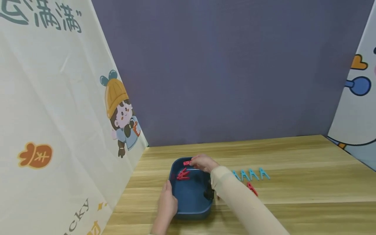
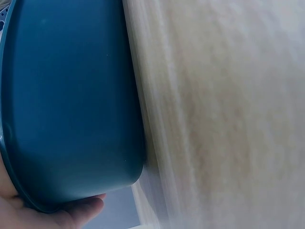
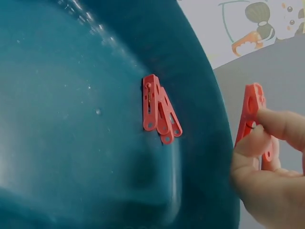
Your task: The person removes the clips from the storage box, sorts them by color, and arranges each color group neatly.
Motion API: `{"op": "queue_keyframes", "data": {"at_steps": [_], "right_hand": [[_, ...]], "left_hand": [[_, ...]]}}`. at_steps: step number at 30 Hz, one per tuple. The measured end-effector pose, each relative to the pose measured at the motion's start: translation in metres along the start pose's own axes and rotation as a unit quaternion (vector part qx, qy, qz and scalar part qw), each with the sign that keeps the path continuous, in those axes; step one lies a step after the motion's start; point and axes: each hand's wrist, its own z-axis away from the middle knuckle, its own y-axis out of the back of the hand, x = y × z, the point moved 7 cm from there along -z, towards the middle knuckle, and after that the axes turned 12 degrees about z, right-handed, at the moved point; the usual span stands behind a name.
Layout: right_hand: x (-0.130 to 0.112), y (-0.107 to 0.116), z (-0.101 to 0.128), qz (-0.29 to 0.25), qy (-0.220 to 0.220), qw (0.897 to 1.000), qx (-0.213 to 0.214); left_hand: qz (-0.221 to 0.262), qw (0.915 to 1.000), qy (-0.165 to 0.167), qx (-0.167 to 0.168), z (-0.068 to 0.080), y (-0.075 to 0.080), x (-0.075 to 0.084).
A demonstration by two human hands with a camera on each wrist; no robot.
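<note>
A dark blue plastic basin (image 1: 191, 213) stands on the table. My left hand (image 1: 167, 199) holds it by its left side; in the left wrist view a fingertip (image 2: 89, 210) lies against the outer wall. My right hand (image 1: 204, 162) is over the far rim and pinches a red clothespin (image 1: 187, 163) between thumb and fingers. The right wrist view shows this pinch closely, with the clothespin (image 3: 249, 107) apart from the basin wall. Inside the basin, a few red clothespins (image 1: 183, 175) lie in a small overlapping heap near the far left corner.
Right of the basin, several light blue clothespins (image 1: 254, 174) lie in a row on the wooden table (image 1: 293, 189). One red clothespin (image 1: 252, 188) lies in front of them. A purple-grey panel (image 1: 229, 71) rises behind, and a printed white sheet (image 1: 67, 107) borders the left.
</note>
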Motion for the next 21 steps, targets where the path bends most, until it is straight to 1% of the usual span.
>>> {"op": "queue_keyframes", "data": {"at_steps": [6, 10, 14, 18, 21], "right_hand": [[-0.007, -0.001, 0.005, -0.057, 0.009, 0.998, -0.04], [-0.012, -0.002, 0.008, -0.069, 0.016, 0.995, -0.073], [-0.017, -0.001, 0.013, -0.062, 0.025, 0.993, -0.098], [-0.018, 0.006, 0.016, -0.045, 0.038, 0.994, -0.091], [-0.016, 0.013, 0.017, -0.033, 0.046, 0.995, -0.076]], "left_hand": [[-0.005, 1.0, -0.005, 0.0, 0.001, 0.001, 0.002], [-0.007, 1.0, -0.007, -0.001, 0.001, 0.002, 0.003], [-0.006, 0.9999, -0.011, 0.0, 0.001, 0.003, 0.004], [-0.007, 0.9999, -0.014, 0.003, 0.001, 0.003, 0.004], [-0.008, 0.9999, -0.015, 0.002, 0.001, 0.003, 0.002]]}}
